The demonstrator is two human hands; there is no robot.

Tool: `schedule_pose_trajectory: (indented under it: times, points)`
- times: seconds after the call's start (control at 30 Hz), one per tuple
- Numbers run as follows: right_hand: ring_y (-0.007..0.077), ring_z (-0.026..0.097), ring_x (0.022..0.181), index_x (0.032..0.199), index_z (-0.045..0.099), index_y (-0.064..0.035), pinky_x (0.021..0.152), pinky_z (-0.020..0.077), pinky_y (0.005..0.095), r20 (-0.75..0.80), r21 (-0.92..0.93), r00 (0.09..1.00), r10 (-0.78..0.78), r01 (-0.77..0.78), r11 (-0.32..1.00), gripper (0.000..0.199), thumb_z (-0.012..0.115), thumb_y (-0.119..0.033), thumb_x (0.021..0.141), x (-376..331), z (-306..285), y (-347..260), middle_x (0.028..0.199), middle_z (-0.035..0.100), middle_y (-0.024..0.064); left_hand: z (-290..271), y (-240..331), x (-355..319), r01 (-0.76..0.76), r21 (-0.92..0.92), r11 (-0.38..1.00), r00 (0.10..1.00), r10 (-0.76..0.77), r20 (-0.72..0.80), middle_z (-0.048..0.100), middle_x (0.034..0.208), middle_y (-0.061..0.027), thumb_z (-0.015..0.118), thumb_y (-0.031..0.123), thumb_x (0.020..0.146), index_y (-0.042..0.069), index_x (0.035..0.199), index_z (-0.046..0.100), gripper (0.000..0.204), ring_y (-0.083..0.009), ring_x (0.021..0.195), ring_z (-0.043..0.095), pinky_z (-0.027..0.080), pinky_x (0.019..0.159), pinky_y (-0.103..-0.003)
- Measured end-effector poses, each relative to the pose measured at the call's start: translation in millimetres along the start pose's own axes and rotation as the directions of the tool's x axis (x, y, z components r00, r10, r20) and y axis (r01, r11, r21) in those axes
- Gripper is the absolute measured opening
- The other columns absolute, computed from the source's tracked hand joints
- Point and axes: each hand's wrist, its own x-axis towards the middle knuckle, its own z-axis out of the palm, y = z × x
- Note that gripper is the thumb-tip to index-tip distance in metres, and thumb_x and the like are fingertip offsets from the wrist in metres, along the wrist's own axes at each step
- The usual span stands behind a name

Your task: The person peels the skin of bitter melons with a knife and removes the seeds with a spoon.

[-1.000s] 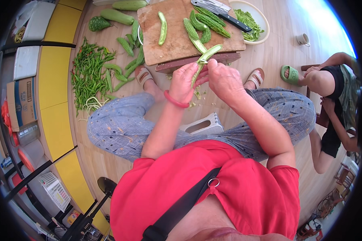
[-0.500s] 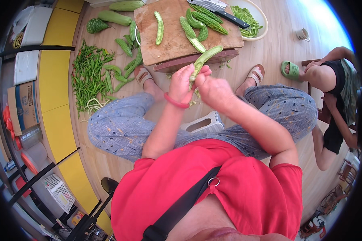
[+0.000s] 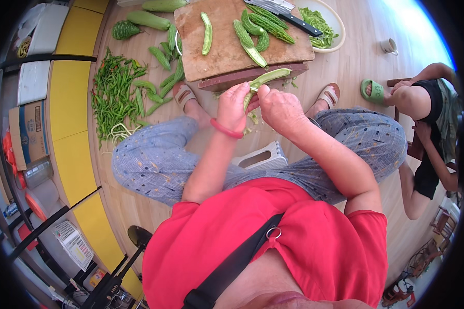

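Left hand (image 3: 233,106) is clamping the gourd half (image 3: 273,76) just off the cutting board (image 3: 224,56); right hand (image 3: 283,109) is crowding it, grip unclear. Overly hard pressing risks snapping its thin shell.

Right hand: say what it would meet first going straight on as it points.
The right hand would first meet the halved green gourd, which it seems to touch, then probably the left hand; depth is unclear.
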Motion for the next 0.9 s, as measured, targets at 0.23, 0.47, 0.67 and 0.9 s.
schedule_pose_trajectory:
  times: [0.23, 0.47, 0.67, 0.9]
  points:
    - [0.0331, 0.061, 0.060, 0.077, 0.047, 0.0006, 0.052, 0.0492, 0.0412, 0.064, 0.093, 0.997, -0.040, 0.034, 0.995, 0.009, 0.045, -0.008, 0.075, -1.9, 2.0, -3.4, 0.062, 0.058, 0.0203, -3.2, -5.1, 3.4, 0.020, -0.028, 0.999, 1.000, -0.020, -0.001, 0.060, 0.088, -0.0116, 0.042, 0.016, 0.089, -0.002, 0.094, 0.055, 0.024, -0.0172, 0.077, 0.060, 0.049, 0.066, -0.028]
    - [0.0351, 0.060, 0.059, 0.076, 0.048, 0.0011, 0.054, 0.0488, 0.0431, 0.121, 0.177, 0.989, -0.079, 0.056, 0.983, 0.009, 0.045, -0.006, 0.072, -6.0, 0.9, -5.5, 0.062, 0.058, 0.0207, -2.3, -4.8, 4.2, 0.068, -0.030, 0.997, 0.996, -0.066, 0.054, 0.062, 0.084, -0.0140, 0.039, 0.019, 0.090, -0.003, 0.093, 0.055, 0.028, -0.0188, 0.076, 0.060, 0.049, 0.066, -0.029]
    - [0.0354, 0.060, 0.061, 0.075, 0.048, 0.0015, 0.055, 0.0485, 0.0442, 0.104, 0.236, 0.985, -0.136, 0.109, 0.966, 0.008, 0.045, -0.006, 0.072, -8.9, 3.5, -4.3, 0.064, 0.058, 0.0216, -13.0, -5.7, 8.6, 0.105, -0.063, 0.992, 0.974, -0.090, 0.206, 0.059, 0.086, -0.0193, 0.037, 0.017, 0.091, -0.008, 0.092, 0.053, 0.030, -0.0266, 0.082, 0.059, 0.046, 0.078, -0.035]
    - [0.0354, 0.059, 0.060, 0.085, 0.046, 0.0033, 0.054, 0.0477, 0.0443, 0.214, 0.293, 0.948, -0.236, 0.168, 0.941, 0.015, 0.043, -0.004, 0.072, -11.0, -1.5, -12.4, 0.062, 0.057, 0.0212, -20.6, -5.3, 16.8, 0.158, -0.142, 0.977, 0.977, -0.134, 0.164, 0.059, 0.075, -0.0128, 0.043, 0.017, 0.089, -0.005, 0.102, 0.049, 0.026, -0.0266, 0.075, 0.060, 0.047, 0.079, -0.037]
